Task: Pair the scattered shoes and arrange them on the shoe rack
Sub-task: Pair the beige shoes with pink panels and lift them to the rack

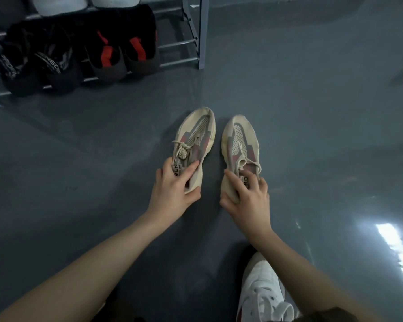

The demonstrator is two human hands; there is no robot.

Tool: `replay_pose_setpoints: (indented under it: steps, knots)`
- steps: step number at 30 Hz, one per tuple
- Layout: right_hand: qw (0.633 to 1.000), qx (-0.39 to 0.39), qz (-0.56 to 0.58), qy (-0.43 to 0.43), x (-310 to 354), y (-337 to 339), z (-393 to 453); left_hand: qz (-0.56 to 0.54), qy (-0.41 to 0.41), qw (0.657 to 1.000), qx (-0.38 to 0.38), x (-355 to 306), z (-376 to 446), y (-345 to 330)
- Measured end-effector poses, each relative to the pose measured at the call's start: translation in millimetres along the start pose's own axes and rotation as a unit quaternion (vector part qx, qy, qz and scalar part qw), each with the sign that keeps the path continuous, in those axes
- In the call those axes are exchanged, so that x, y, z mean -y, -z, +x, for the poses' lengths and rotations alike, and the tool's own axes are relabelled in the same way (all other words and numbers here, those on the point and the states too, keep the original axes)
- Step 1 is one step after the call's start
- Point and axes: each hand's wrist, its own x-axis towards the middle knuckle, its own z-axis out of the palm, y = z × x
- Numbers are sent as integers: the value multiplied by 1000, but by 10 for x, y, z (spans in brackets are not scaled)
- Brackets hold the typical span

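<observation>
While both lie on the grey floor [312,112] at frame centre, toes to 12 o'clock, the pair reads as matched and ready to lift.

Item 1: left knit sneaker [196,133], cream w/ grey and dusty-red panels, mesh toe, knotted lace, lettered tongue tab. Left hand [172,189] closed round its heel collar, thumb at the heel, fingers on the tongue.

Item 2: right knit sneaker [241,140], same make, just beside item 1, not touching. Right hand [247,196] closed on its collar likewise.

Handling (est.): light; knit upper soft, collapses under fingers; sole gives the stiffness. Best hold at heel collar or pinched under the sole; laces loose, may snag.

Destination: metal shoe rack [196,31] at 11 o'clock. Bottom tier holds black strap sneakers [33,66] and black shoes w/ red stripe [123,47]; free bars at its right end. White shoes [61,3] on the tier above.

Also: white sneaker [261,291] at 5 o'clock, prob. worn by the person.
</observation>
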Motion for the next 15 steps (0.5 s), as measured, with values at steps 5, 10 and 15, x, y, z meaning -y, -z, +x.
replay_pose_setpoints:
  steps: [5, 10, 15]
  knots:
    - [994, -89, 24, 57, 317, 431, 48, -24, -26, 996, -86, -325, -57, 463]
    - [980, -175, 53, 83, 712, 1088, 157, -30, -75, 983, -164, -720, -180, 1087]
    - [961, -230, 74, 131, 1158, 1722, 251, -41, -112, 965, -234, -1097, -255, 1712]
